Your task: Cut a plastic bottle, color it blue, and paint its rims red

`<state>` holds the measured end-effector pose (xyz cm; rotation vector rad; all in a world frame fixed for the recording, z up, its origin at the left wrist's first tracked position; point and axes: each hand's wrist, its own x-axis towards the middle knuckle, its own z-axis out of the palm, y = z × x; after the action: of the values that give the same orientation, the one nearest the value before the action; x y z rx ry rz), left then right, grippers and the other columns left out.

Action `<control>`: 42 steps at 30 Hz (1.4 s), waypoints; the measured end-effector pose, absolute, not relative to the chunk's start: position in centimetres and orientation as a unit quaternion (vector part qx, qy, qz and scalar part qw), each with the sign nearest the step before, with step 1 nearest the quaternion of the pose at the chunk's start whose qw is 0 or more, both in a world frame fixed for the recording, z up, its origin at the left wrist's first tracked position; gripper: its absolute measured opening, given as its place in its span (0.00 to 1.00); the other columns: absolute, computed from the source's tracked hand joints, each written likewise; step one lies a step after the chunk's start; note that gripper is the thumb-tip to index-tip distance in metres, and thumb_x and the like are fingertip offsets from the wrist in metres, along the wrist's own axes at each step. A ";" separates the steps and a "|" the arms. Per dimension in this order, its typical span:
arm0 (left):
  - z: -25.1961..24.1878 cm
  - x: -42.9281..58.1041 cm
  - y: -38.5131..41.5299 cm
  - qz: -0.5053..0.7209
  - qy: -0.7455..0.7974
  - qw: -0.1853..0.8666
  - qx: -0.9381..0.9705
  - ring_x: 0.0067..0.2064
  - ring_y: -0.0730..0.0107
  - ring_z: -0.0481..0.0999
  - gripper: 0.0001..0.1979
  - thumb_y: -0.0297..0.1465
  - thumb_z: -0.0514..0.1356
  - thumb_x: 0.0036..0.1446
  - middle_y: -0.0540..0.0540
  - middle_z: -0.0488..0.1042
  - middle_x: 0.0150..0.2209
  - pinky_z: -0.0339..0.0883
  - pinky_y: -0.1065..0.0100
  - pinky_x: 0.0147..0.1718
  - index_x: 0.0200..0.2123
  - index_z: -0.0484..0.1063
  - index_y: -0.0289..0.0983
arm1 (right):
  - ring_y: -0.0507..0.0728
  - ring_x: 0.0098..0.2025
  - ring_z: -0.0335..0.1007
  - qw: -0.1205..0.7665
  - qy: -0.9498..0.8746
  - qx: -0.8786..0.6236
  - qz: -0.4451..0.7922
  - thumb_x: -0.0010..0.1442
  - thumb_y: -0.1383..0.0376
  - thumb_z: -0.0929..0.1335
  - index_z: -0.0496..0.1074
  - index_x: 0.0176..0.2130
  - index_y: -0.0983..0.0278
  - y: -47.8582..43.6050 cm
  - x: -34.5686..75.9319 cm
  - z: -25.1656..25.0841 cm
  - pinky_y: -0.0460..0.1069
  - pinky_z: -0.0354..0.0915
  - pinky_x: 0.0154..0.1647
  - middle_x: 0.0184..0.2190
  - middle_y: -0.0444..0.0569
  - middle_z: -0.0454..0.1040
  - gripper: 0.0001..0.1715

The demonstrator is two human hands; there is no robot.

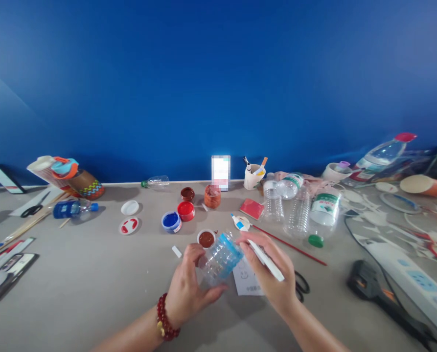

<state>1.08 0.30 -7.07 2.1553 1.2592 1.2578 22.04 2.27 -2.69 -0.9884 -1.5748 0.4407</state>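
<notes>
My left hand [187,288], with a red bead bracelet on the wrist, is wrapped round a clear plastic bottle piece [221,256] that has a blue painted band near its top. My right hand [273,271] grips a white paintbrush [265,259] whose tip touches the blue band. An open pot of brown paint [206,239] sits just behind the bottle piece. A white paper slip [248,279] lies on the table under my hands.
Paint pots in blue [171,221], red [185,210] and dark brown [187,194] stand behind. Clear empty bottles [299,208] cluster at right, with a red stick [291,247], black scissors [302,282], a glue gun [367,283] and a power strip [412,278]. A small blue bottle [71,209] lies left.
</notes>
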 end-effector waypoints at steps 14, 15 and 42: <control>-6.5 1.6 0.3 0.489 0.340 0.584 0.552 0.49 0.56 0.75 0.24 0.45 0.61 0.60 0.41 0.70 0.49 0.71 0.53 0.48 0.55 0.58 0.46 | 0.56 0.33 0.78 0.581 -0.683 -0.415 0.151 0.62 0.72 0.69 0.77 0.43 0.59 2.4 22.6 -2.1 0.49 0.74 0.35 0.37 0.49 0.81 0.10; -6.3 1.7 0.4 0.489 0.333 0.606 0.532 0.47 0.57 0.75 0.24 0.45 0.62 0.59 0.42 0.72 0.47 0.71 0.54 0.47 0.54 0.60 0.45 | 0.57 0.33 0.78 0.582 -0.684 -0.414 0.148 0.62 0.72 0.69 0.77 0.43 0.60 2.5 22.7 -2.0 0.50 0.74 0.35 0.36 0.49 0.80 0.11; -4.8 1.3 0.9 0.544 0.395 0.598 0.436 0.36 0.66 0.78 0.19 0.42 0.67 0.55 0.48 0.78 0.35 0.71 0.64 0.38 0.42 0.65 0.39 | 0.52 0.23 0.71 0.545 -0.745 -0.347 0.166 0.59 0.73 0.65 0.73 0.38 0.60 1.5 22.1 -1.4 0.47 0.68 0.28 0.22 0.42 0.74 0.11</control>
<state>1.29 0.91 -4.76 1.0106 0.9158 1.2629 22.09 1.53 -1.44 -0.8228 -1.7672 0.3930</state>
